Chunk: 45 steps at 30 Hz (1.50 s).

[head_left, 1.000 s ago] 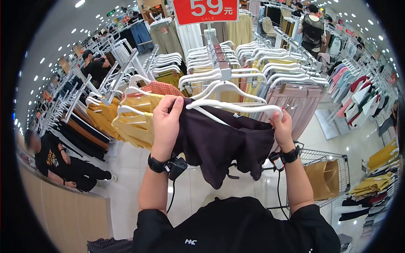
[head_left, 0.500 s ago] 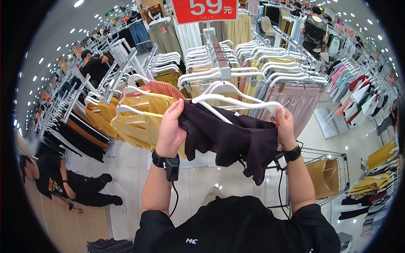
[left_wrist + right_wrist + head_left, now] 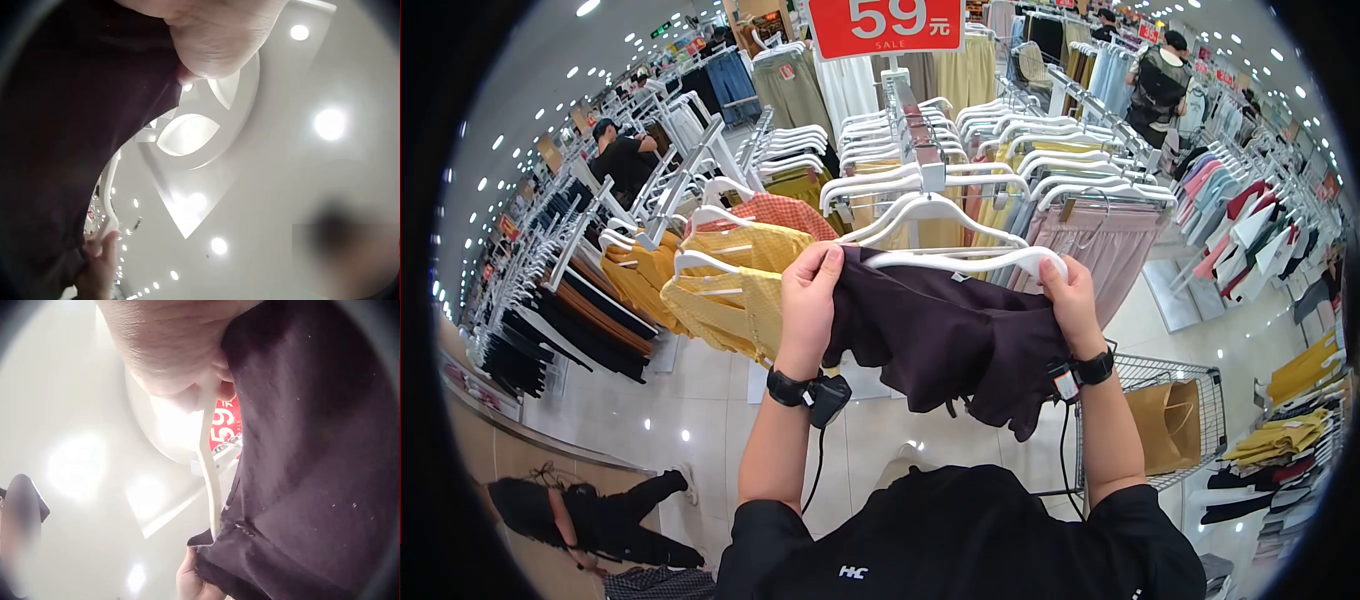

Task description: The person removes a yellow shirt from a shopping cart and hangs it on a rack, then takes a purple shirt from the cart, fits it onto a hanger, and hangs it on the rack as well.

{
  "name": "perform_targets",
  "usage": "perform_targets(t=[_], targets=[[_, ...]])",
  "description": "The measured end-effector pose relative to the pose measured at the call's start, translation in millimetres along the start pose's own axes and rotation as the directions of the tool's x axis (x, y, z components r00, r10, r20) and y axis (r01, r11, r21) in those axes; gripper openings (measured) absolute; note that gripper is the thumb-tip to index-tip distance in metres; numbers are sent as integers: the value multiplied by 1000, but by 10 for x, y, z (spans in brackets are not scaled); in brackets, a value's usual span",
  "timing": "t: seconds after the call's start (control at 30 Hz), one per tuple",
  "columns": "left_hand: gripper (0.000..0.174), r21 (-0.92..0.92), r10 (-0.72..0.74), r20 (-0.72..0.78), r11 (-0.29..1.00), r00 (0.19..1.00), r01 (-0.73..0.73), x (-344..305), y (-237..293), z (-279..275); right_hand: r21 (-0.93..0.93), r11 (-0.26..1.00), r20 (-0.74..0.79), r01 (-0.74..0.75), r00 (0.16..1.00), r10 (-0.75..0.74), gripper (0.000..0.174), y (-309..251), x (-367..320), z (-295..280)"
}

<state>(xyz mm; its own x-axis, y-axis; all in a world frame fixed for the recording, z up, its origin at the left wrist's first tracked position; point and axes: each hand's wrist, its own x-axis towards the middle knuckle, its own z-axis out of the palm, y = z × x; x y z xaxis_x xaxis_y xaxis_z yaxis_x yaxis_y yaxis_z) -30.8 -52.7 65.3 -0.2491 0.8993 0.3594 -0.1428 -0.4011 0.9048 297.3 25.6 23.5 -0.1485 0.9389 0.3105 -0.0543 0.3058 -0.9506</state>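
Leftmost, near the pale yellow tops on white hangers (image 3: 735, 305), the left hand (image 3: 807, 315) pinches the upper edge of a dark purple fabric garment (image 3: 935, 335), thumb in front. The garment droops between the hands, a curved white hanger (image 3: 965, 263) along its top. Rightmost, the right hand (image 3: 1077, 308) pinches the hanger's end. Probably best: steady that end, keep the edge gently taut, and ease the cloth without stretching it.

The thin cloth garment (image 3: 945, 335) was dark purple; the curved plastic hanger (image 3: 960, 261), white; the rectangular sale sign (image 3: 887, 27), red with white print.
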Motion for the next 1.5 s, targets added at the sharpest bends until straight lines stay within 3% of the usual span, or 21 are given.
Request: perform_targets(t=[0.03, 0.1, 0.17, 0.23, 0.27, 0.3, 0.43, 0.47, 0.63, 0.7, 0.73, 0.77, 0.83, 0.9, 0.97, 1.03, 1.1, 1.13, 1.27, 1.33, 1.5], targets=[[22, 0, 0, -1, 1000, 1000, 0, -8, 19, 13, -98, 995, 24, 37, 999, -34, 36, -46, -20, 13], [19, 363, 247, 82, 895, 966, -259, -24, 77, 67, -155, 985, 63, 76, 996, -67, 35, -141, -50, 51], [16, 385, 264, 78, 881, 961, -274, -61, 155, 163, -213, 970, 99, 114, 991, -95, 34, -261, -65, 101], [14, 550, 225, 242, 770, 944, -325, -83, 182, 222, -254, 906, 256, 338, 927, -275, 33, -415, -30, 135], [15, 574, 156, 274, 765, 949, -292, -109, 222, 253, -219, 953, 241, 210, 958, -155, 31, -501, -10, 83], [15, 570, 156, 278, 767, 948, -294, -114, 235, 267, -172, 947, 238, 270, 945, -226, 29, -589, 45, 78], [16, 562, 135, 291, 777, 947, -284, -116, 235, 232, -228, 920, 404, 318, 891, -208, 27, -673, 105, 225], [16, 552, 127, 300, 785, 945, -281, -121, 214, 205, -224, 950, 404, 219, 908, -114, 27, -710, 107, 219], [20, 543, 161, 244, 794, 956, -273, -187, 98, 15, -202, 956, 364, 211, 923, -127, 32, -791, 245, 98], [24, 638, 169, 348, 677, 922, -365, -227, 146, 24, -242, 929, 417, 281, 894, -162, 31, -786, 237, 146], [25, 656, 218, 454, 575, 864, -489, -221, 122, 30, -243, 929, 419, 280, 894, -160, 31, -794, 214, 187], [25, 657, 218, 449, 577, 866, -486, -242, 102, 33, -231, 940, 428, 251, 894, -134, 29, -818, 183, 234], [15, 761, 176, 439, 448, 881, -469, -284, 69, 40, -219, 949, 444, 228, 889, -112, 28, -868, 187, 249], [15, 725, 246, 426, 482, 871, -491, -308, 29, 3, -251, 883, 416, 396, 868, -271, 24, -898, 221, 178], [16, 746, 243, 343, 516, 907, -421, -340, 24, -138, -261, 861, 422, 436, 854, -305, 32, -943, 276, -40], [17, 744, 231, 307, 547, 923, -384, -376, 55, -245, -230, 912, 436, 339, 874, -215, 30, -797, 275, -256], [18, 742, 210, 211, 602, 955, -296, -412, 54, -342, -366, 887, 512, 280, 857, -59, 26, -685, 220, -352], [18, 740, 204, 207, 607, 957, -290, -421, 53, -372, -398, 901, 447, 176, 894, 23, 21, -614, 146, -314], [20, 733, 205, 240, 603, 949, -316, -454, 36, -376, -467, 819, 399, 334, 906, -143, 18, -477, -10, -189], [20, 728, 185, 228, 619, 956, -294, -478, 31, -358, -559, 696, 374, 451, 886, -274, 18, -456, -57, -158], [19, 721, 175, 219, 634, 960, -280, -591, -21, -380, -579, 636, 399, 511, 857, -325, 18, -406, -175, -156]])
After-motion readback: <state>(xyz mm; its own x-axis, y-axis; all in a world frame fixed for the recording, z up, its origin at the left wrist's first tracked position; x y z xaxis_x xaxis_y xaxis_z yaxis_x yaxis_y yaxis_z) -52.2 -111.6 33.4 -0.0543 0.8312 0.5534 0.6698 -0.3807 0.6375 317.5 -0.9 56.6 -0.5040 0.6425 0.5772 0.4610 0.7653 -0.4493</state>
